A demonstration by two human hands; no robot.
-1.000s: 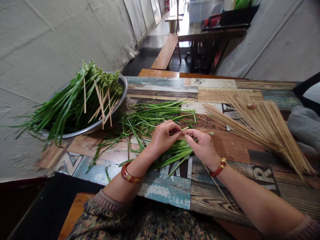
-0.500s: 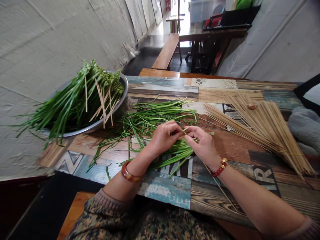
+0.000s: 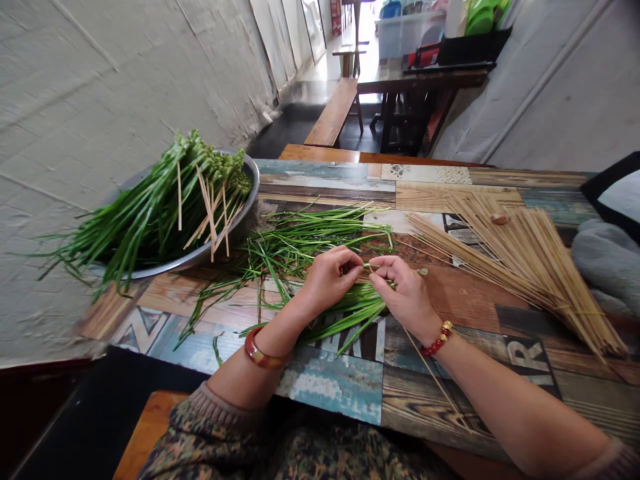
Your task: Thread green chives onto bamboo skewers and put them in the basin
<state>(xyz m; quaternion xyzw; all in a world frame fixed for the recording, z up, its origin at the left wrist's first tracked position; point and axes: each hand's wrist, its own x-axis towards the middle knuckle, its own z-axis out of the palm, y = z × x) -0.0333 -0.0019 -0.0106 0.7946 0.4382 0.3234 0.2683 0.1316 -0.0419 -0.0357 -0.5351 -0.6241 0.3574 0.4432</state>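
Over the table's middle, the fingertips of my two hands nearly meet around a small green stalk end. My left hand (image 3: pixel 334 275) is closed in a pinch on a garlic chive, most of it hidden by the fingers. My right hand (image 3: pixel 403 283) pinches a thin bamboo skewer (image 3: pixel 431 373), whose long end slants down to the right beneath the wrist. Under both hands lies a bunch of garlic chives (image 3: pixel 357 323). More loose chives (image 3: pixel 320 230) are strewn just behind them.
At the left, a metal basin (image 3: pixel 256 175) is heaped with chives (image 3: pixel 145 213), several skewers sticking out. A fanned bundle of bamboo skewers (image 3: pixel 545 260) lies on the right of the patterned table (image 3: pixel 330 393). Beside it is a grey fluffy thing (image 3: pixel 607 257). A bench (image 3: pixel 333 113) stands beyond.
The whole view has shifted slightly. My hands keep almost the same place and pinch, with the fingertips a little closer over the green stalk end.
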